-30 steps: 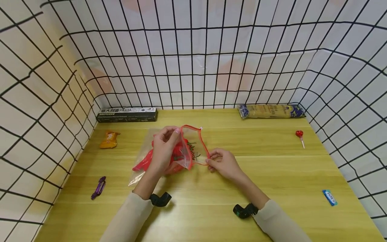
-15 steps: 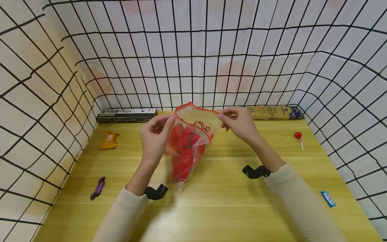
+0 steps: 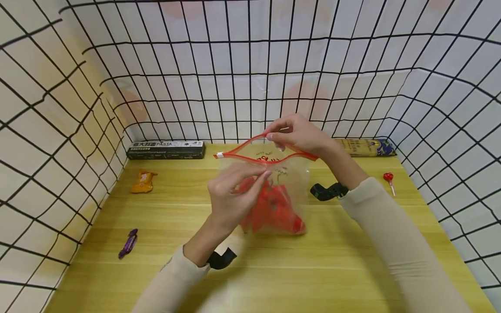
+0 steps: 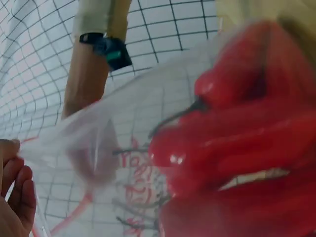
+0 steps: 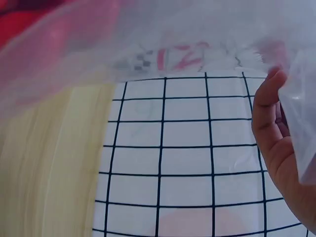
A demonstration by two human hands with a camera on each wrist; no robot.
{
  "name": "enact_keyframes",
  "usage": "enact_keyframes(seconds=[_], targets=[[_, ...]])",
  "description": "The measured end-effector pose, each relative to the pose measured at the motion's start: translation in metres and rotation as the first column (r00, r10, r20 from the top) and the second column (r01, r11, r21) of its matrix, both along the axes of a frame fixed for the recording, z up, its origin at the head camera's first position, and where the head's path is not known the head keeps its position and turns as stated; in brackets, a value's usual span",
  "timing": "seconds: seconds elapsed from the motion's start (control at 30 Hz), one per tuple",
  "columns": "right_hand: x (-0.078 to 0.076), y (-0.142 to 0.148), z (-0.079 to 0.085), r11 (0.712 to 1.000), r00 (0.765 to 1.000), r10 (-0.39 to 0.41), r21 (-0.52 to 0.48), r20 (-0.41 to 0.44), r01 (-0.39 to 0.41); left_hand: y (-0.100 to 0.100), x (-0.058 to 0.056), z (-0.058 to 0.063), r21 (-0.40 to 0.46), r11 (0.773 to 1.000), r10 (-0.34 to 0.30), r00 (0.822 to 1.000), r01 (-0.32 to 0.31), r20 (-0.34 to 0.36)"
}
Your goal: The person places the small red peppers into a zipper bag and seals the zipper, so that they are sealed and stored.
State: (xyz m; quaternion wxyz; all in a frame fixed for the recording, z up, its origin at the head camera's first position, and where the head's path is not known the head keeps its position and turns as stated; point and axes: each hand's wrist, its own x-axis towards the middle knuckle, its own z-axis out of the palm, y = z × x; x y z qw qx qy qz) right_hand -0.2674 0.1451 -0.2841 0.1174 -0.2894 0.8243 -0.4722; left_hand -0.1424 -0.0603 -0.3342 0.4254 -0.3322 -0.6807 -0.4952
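A clear zip bag (image 3: 297, 182) with a red rim hangs upright over the table, its mouth spread open. Several red peppers (image 3: 274, 208) lie in its lower part; their dark stems show through the plastic in the left wrist view, where the peppers (image 4: 217, 148) fill the right side. My left hand (image 3: 236, 191) pinches the near rim between thumb and fingers. With my right hand (image 3: 299, 132) I pinch the far rim. A white slider (image 3: 220, 154) sits at the left end of the zip. Blurred plastic partly covers the right hand (image 5: 279, 138) in the right wrist view.
Along the back lie a black pasta box (image 3: 166, 150) and a long noodle pack (image 3: 369, 148), partly behind the right arm. An orange-wrapped sweet (image 3: 143, 182) and a purple one (image 3: 128, 243) lie left, a red lollipop (image 3: 389, 179) right. Black wire mesh (image 3: 250, 100) walls the table.
The bag has been lifted off the table and turned so its mouth points up. My right hand went up to the far rim; my left hand shifted right to the near rim.
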Motion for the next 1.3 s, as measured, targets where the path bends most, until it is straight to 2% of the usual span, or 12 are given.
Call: enact_keyframes(seconds=[0.17, 0.23, 0.27, 0.33, 0.43, 0.47, 0.5, 0.57, 0.7, 0.8, 1.07, 1.3], targets=[[0.003, 0.008, -0.003, 0.998, 1.0, -0.019, 0.051, -0.018, 0.02, -0.02, -0.011, -0.001, 0.071, 0.996, 0.047, 0.997, -0.052, 0.069], [0.004, 0.011, -0.004, 0.998, 0.999, -0.028, 0.048, -0.016, 0.029, -0.034, -0.016, 0.003, 0.134, 0.989, 0.035, 0.982, -0.06, 0.186], [0.004, 0.012, -0.004, 0.999, 0.999, -0.031, 0.043, -0.019, 0.032, -0.042, -0.019, 0.005, 0.159, 0.986, -0.001, 0.962, -0.044, 0.273], [0.004, 0.015, -0.005, 0.999, 0.999, -0.036, 0.038, -0.025, 0.037, -0.056, -0.026, 0.005, 0.184, 0.983, -0.106, 0.877, 0.02, 0.468], [0.004, 0.017, -0.005, 0.998, 0.998, -0.047, 0.037, -0.045, 0.049, -0.07, -0.038, -0.005, 0.176, 0.978, -0.204, 0.708, 0.115, 0.676], [0.004, 0.017, -0.005, 0.998, 0.997, -0.052, 0.04, -0.054, 0.054, -0.073, -0.041, -0.009, 0.184, 0.972, -0.233, 0.674, 0.144, 0.701], [0.003, 0.018, -0.006, 0.997, 0.996, -0.057, 0.045, -0.065, 0.06, -0.073, -0.043, -0.011, 0.192, 0.97, -0.243, 0.656, 0.15, 0.715], [0.004, 0.018, -0.005, 0.995, 0.994, -0.069, 0.068, -0.089, 0.076, -0.072, -0.043, -0.01, 0.215, 0.968, -0.245, 0.667, 0.13, 0.703], [0.012, 0.012, 0.005, 0.991, 0.983, -0.082, 0.09, -0.164, 0.098, -0.063, -0.036, 0.005, 0.22, 0.973, -0.196, 0.733, 0.064, 0.651], [0.026, -0.003, 0.017, 0.995, 0.973, -0.059, 0.069, -0.224, 0.077, -0.057, -0.035, 0.011, 0.208, 0.977, -0.176, 0.76, 0.055, 0.626], [0.047, -0.048, 0.027, 0.993, 0.955, 0.018, 0.113, -0.295, 0.016, -0.044, -0.032, 0.018, 0.133, 0.99, -0.115, 0.789, 0.042, 0.604], [0.053, -0.053, 0.029, 0.989, 0.939, 0.033, 0.147, -0.342, 0.019, -0.039, -0.028, 0.021, 0.08, 0.996, -0.079, 0.803, 0.039, 0.59]])
